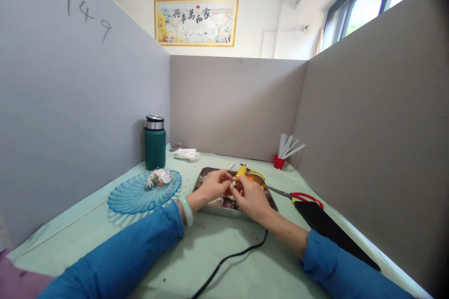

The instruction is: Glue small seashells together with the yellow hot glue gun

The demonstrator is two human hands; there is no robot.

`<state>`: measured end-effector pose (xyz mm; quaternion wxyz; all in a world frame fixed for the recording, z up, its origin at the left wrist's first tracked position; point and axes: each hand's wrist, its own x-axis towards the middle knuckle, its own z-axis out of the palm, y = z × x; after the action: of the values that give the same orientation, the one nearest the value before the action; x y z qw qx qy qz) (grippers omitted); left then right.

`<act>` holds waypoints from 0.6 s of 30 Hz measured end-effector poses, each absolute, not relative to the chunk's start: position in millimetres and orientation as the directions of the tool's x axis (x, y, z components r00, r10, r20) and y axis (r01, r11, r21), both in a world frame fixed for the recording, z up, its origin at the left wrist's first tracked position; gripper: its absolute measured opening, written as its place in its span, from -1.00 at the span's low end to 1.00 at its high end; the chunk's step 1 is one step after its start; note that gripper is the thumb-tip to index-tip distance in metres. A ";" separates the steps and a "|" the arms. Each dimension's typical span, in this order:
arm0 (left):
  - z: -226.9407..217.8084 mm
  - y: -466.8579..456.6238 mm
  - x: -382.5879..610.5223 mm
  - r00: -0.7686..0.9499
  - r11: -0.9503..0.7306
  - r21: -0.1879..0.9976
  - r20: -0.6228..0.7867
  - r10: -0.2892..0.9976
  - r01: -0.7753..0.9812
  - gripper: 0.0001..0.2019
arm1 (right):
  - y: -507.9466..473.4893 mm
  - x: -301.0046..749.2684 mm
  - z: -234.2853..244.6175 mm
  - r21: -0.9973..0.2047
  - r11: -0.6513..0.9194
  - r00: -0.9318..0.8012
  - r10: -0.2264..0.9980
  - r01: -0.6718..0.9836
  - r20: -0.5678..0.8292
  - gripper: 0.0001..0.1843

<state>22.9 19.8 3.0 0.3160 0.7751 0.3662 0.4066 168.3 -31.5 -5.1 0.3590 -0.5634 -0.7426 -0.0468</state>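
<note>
My left hand and my right hand meet above a metal tray. Between their pinched fingertips is a small whitish piece, perhaps a shell; it is too small to tell for certain. Inside the tray lie shell-like pieces in pale and brown tones, partly hidden by my hands. A yellow tool, which looks like a glue gun, rests at the tray's far side behind my right fingers. To the left, a blue fluted plate carries a small cluster of shells.
A green bottle stands behind the plate, near white plastic. Pliers, red-handled scissors and a black flat object lie to the right. White sticks fill a red cup. A black cable crosses the front; grey partitions enclose the table.
</note>
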 end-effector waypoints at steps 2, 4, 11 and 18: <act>3.0 19.5 23.1 0.407 -0.526 0.795 0.392 0.825 0.302 -0.81 | -31.9 168.5 -5.3 -0.332 0.361 -0.109 0.802 0.871 0.588 -0.76; 2.5 19.7 23.3 0.407 -0.515 0.806 0.382 0.830 0.293 -0.82 | -32.3 168.5 -5.1 -0.332 0.361 -0.110 0.803 0.871 0.586 -0.77; 0.8 21.1 24.0 0.390 -0.499 0.816 0.375 0.841 0.292 -0.82 | -32.3 167.7 -4.0 -0.346 0.359 -0.105 0.810 0.867 0.577 -0.77; 2.3 18.8 23.7 0.376 -0.496 0.813 0.375 0.847 0.306 -0.83 | -32.1 167.5 -4.4 -0.346 0.373 -0.115 0.805 0.861 0.582 -0.79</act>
<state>23.7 18.8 2.3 0.3294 0.7611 0.3789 0.4106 167.5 -32.1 -4.4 0.3614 -0.5586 -0.7455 -0.0387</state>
